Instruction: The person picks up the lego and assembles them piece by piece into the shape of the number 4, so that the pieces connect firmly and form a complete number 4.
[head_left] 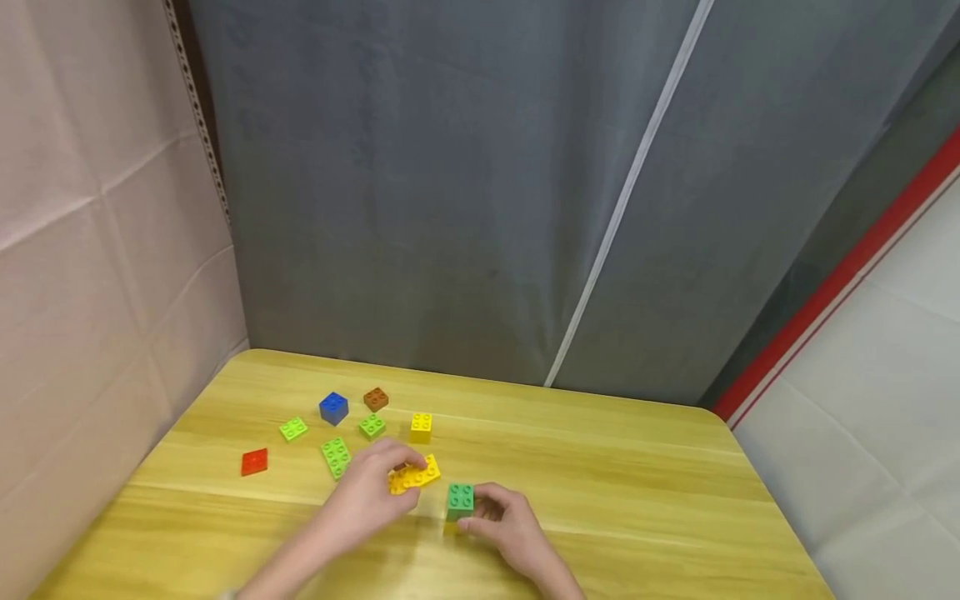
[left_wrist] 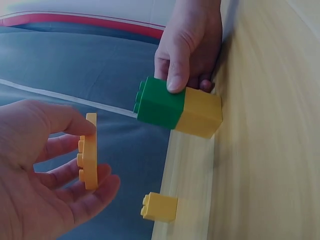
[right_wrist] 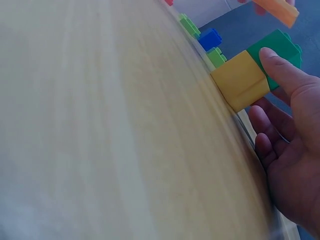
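Between thumb and fingers, my left hand [head_left: 372, 493] pinches a flat yellow-orange building plate [head_left: 417, 475], lifted off the table. In the left wrist view this plate [left_wrist: 90, 152] stands on edge, its studs turned toward the palm. My right hand [head_left: 512, 527] holds a two-brick stack by its side, with the thumb on the green brick [head_left: 461, 497]. Under the green brick is a yellow brick [left_wrist: 201, 113], low at the tabletop. The left hand is to the left of the stack, and the plate is apart from it.
On the wooden table [head_left: 645, 483] lie a yellow brick [head_left: 421, 427], a brown brick [head_left: 376, 399], a blue brick [head_left: 333, 408], a red plate [head_left: 254, 462] and several light green pieces, including a longer one [head_left: 335, 457] beside the left hand. A grey curtain [head_left: 450, 208] hangs behind.
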